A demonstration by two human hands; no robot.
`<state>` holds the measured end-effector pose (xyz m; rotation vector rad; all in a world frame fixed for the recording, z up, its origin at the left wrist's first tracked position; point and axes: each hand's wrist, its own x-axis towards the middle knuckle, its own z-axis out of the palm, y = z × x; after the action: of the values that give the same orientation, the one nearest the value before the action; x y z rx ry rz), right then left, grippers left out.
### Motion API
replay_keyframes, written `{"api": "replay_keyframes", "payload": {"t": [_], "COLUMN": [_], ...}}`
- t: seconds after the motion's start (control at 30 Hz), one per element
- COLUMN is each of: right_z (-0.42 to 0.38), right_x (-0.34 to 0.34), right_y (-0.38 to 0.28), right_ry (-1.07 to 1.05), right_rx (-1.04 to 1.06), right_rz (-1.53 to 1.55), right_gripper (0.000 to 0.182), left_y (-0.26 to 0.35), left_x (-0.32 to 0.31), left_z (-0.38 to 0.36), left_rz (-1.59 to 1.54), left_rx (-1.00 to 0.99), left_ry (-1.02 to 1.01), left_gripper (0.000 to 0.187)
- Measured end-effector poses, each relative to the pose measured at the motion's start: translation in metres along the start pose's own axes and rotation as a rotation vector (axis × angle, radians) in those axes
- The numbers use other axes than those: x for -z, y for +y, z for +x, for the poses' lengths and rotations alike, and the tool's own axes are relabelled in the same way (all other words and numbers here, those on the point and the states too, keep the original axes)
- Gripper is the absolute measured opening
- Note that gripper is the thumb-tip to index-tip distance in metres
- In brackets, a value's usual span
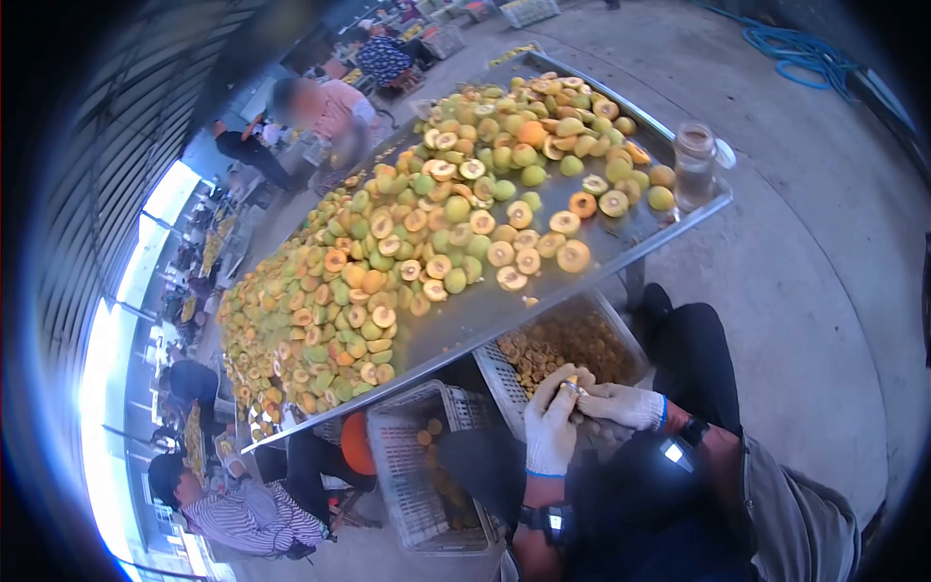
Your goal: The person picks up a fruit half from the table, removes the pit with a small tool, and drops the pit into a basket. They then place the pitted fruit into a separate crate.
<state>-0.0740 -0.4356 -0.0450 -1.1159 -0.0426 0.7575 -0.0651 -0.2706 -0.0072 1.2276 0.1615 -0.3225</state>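
My left hand (551, 427), in a white knit glove, is closed with its fingers bent around a small yellow-orange piece of apricot (572, 380). My right hand (626, 405), gloved the same way, meets it at the fingertips. Its fingers are pinched together, and a shiny metal glint shows between the hands; what the right hand holds is mostly hidden. Both hands are above a white plastic crate (499, 383) with brown pits and scraps (567, 349) in it. Beyond them, a metal table (436, 335) carries a big heap of halved and whole apricots (456, 209).
A glass jar (694, 165) stands at the table's right corner. Another crate (398, 504) with some fruit pieces sits left of my knee. A person in a striped shirt (252, 514) sits at lower left; another in pink (339, 112) works across the table. A blue hose (800, 53) lies on the floor.
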Motion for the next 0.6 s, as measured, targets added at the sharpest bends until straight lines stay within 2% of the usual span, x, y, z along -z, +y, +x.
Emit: {"api": "replay_keyframes", "payload": {"t": [0.03, 0.07, 0.13, 0.23, 0.33, 0.37, 0.43, 0.57, 0.6], "right_z": [0.009, 0.006, 0.006, 0.000, -0.008, -0.008, -0.007, -0.010, -0.005], "right_x": [0.007, 0.005, -0.001, -0.007, -0.009, -0.009, -0.011, -0.017, -0.013], "right_y": [0.016, 0.016, 0.013, 0.005, -0.003, -0.005, -0.007, -0.010, -0.003], "right_ry": [0.053, 0.069, 0.165, 0.136, 0.085, 0.083, 0.090, 0.106, 0.142], "right_rx": [-0.018, -0.023, 0.198, 0.190, 0.065, 0.064, 0.086, 0.055, 0.093], "right_rz": [-0.141, -0.135, -0.433, -0.465, -0.294, -0.297, -0.351, -0.309, -0.386], "right_gripper": [0.052, 0.052, 0.052, 0.045, 0.039, 0.039, 0.037, 0.038, 0.039], "left_y": [-0.002, 0.000, -0.003, -0.005, 0.005, 0.008, 0.013, 0.008, 0.008], "left_x": [0.000, -0.002, -0.004, 0.003, 0.008, 0.004, -0.002, -0.010, -0.013], "left_z": [-0.002, -0.006, -0.012, -0.014, -0.016, -0.017, -0.020, -0.021, -0.021], "left_rz": [0.022, 0.095, 0.149, 0.154, 0.127, 0.125, 0.353, 0.411, 0.437], "left_rx": [-0.032, -0.141, -0.190, -0.242, -0.261, -0.263, -0.291, -0.340, -0.360], "left_ry": [0.027, 0.003, 0.010, 0.021, -0.141, -0.139, -0.061, -0.002, 0.032], "left_gripper": [0.034, 0.034, 0.035, 0.037, 0.037, 0.037, 0.036, 0.034, 0.033]}}
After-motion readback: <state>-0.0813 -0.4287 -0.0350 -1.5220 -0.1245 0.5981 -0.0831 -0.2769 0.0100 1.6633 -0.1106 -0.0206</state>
